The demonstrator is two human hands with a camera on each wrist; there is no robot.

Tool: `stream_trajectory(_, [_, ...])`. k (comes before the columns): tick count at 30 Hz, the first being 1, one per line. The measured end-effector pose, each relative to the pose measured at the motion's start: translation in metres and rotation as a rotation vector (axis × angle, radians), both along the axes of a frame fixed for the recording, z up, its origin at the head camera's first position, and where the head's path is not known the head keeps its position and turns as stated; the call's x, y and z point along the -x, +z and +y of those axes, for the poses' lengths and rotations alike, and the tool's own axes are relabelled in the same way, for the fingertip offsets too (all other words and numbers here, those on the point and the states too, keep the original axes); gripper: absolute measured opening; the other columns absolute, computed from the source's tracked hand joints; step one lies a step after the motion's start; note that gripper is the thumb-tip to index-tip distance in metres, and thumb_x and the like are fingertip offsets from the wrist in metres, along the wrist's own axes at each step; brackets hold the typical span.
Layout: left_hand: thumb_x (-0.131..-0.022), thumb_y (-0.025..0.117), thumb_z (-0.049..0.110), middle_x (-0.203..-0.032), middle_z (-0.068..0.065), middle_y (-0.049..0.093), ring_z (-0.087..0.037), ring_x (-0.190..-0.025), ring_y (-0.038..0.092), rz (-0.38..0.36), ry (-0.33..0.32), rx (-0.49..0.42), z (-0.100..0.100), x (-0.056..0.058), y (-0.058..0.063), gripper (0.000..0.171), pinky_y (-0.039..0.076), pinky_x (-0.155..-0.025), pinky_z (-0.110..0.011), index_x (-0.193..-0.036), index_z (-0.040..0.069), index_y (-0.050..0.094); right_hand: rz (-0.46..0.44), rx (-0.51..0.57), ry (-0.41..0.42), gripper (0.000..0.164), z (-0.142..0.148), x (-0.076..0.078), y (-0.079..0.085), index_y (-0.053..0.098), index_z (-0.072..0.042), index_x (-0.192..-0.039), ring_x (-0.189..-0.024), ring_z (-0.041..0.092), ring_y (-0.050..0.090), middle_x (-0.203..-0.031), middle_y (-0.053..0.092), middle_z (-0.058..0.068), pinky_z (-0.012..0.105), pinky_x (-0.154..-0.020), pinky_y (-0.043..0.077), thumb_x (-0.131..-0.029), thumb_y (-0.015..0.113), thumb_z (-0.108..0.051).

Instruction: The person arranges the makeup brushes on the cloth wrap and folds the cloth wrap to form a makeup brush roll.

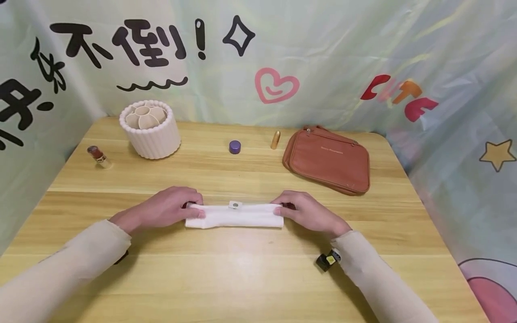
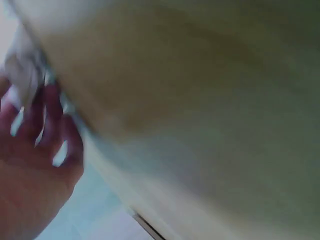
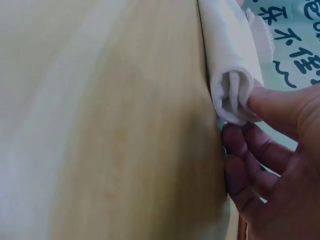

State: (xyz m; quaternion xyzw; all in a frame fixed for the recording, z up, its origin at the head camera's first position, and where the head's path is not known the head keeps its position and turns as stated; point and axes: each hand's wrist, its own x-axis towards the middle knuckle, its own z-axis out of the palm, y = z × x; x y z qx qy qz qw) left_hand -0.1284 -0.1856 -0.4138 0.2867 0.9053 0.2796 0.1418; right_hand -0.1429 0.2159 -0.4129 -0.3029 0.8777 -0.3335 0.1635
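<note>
A white cloth [image 1: 238,218], folded into a flat roll, lies crosswise at the middle of the wooden table [image 1: 226,278]. A small white tab [image 1: 235,205] with a round grey snap sticks up at its far edge. My left hand [image 1: 171,207] pinches the roll's left end, thumb on top. At the opposite end my right hand [image 1: 308,211] grips it between thumb and fingers. The right wrist view shows the cloth's layers [image 3: 232,95] curled inside that end, with the thumb pressed on the side. In the left wrist view the held end is blurred.
Toward the back left stand a lipstick [image 1: 99,157] and a white ribbed organizer [image 1: 151,139] with petal-shaped compartments. A purple cap [image 1: 234,147] and a gold bullet-shaped tube [image 1: 275,140] are at the back middle. The brown zipped case [image 1: 329,161] lies back right, before the printed curtain [image 1: 323,54].
</note>
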Motion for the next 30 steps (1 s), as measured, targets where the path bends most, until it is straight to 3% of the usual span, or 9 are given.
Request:
stream_trajectory(3, [-0.107,0.072,0.036,-0.093,0.012,0.065,-0.01,-0.087,0.059,-0.005,-0.012,-0.008,-0.001,-0.001,0.001,0.013,0.049,-0.082,-0.031,-0.096,0.029,0.073,0.015,-0.001,-0.018,0.017,0.001,0.0,0.0,0.082,-0.024,-0.12,-0.093,0.012,0.061,-0.108,0.074,-0.01,0.026,-0.085,0.051,-0.108,0.07,-0.024])
stream_trajectory(5, [-0.109,0.069,0.034,-0.104,0.011,0.07,-0.011,-0.098,0.062,0.008,-0.008,-0.011,-0.001,-0.003,0.001,0.01,0.052,-0.091,-0.037,-0.109,0.027,0.076,0.017,0.002,-0.033,0.016,0.001,0.0,-0.001,0.081,-0.025,-0.12,-0.094,0.012,0.061,-0.108,0.073,-0.01,0.026,-0.086,0.052,-0.108,0.071,-0.024])
stream_trajectory(10, [-0.111,0.064,0.026,-0.14,0.004,0.069,-0.022,-0.131,0.06,0.008,-0.022,-0.031,0.002,-0.011,0.0,0.033,0.05,-0.11,-0.053,-0.144,0.021,0.067,-0.024,0.031,-0.042,0.013,-0.003,-0.002,-0.003,0.073,-0.023,-0.121,-0.096,0.015,0.062,-0.108,0.071,-0.007,0.027,-0.086,0.053,-0.109,0.07,-0.023])
stream_trajectory(13, [-0.111,0.065,0.027,-0.138,0.004,0.07,-0.021,-0.127,0.061,-0.018,0.003,-0.039,0.0,-0.014,0.001,0.032,0.051,-0.108,-0.051,-0.143,0.022,0.069,-0.044,0.039,-0.043,0.011,-0.003,-0.003,-0.003,0.072,-0.022,-0.12,-0.096,0.015,0.063,-0.108,0.071,-0.007,0.027,-0.087,0.054,-0.109,0.07,-0.022])
stream_trajectory(17, [-0.11,0.067,0.028,-0.109,0.006,0.072,-0.016,-0.101,0.061,-0.084,0.101,-0.051,-0.006,-0.012,0.004,0.016,0.052,-0.089,-0.035,-0.121,0.022,0.076,-0.036,0.016,-0.062,0.011,-0.003,-0.003,-0.001,0.075,-0.022,-0.118,-0.094,0.014,0.062,-0.104,0.071,-0.008,0.026,-0.085,0.053,-0.108,0.071,-0.022])
stream_trajectory(20, [-0.109,0.069,0.023,-0.098,0.005,0.067,-0.015,-0.093,0.057,-0.104,0.14,-0.064,-0.01,-0.01,0.004,0.008,0.048,-0.082,-0.03,-0.114,0.019,0.073,-0.032,0.015,-0.09,0.012,-0.003,-0.003,0.0,0.072,-0.02,-0.12,-0.092,0.014,0.062,-0.101,0.07,-0.006,0.027,-0.083,0.052,-0.108,0.071,-0.022])
stream_trajectory(24, [-0.106,0.072,0.018,-0.107,0.003,0.066,-0.014,-0.096,0.058,-0.056,0.137,-0.064,-0.011,-0.01,-0.001,0.018,0.05,-0.086,-0.032,-0.124,0.016,0.069,0.006,0.043,-0.079,0.011,-0.003,-0.005,-0.002,0.065,-0.018,-0.117,-0.093,0.015,0.059,-0.103,0.066,-0.004,0.028,-0.082,0.051,-0.108,0.071,-0.019])
stream_trajectory(30, [-0.108,0.067,0.014,-0.126,-0.001,0.068,-0.015,-0.104,0.059,-0.01,0.096,-0.086,-0.011,-0.014,-0.005,0.028,0.053,-0.093,-0.036,-0.136,0.017,0.067,0.066,0.03,-0.034,0.007,-0.006,-0.008,-0.002,0.067,-0.019,-0.106,-0.092,0.015,0.056,-0.103,0.061,-0.005,0.027,-0.079,0.05,-0.106,0.074,-0.021])
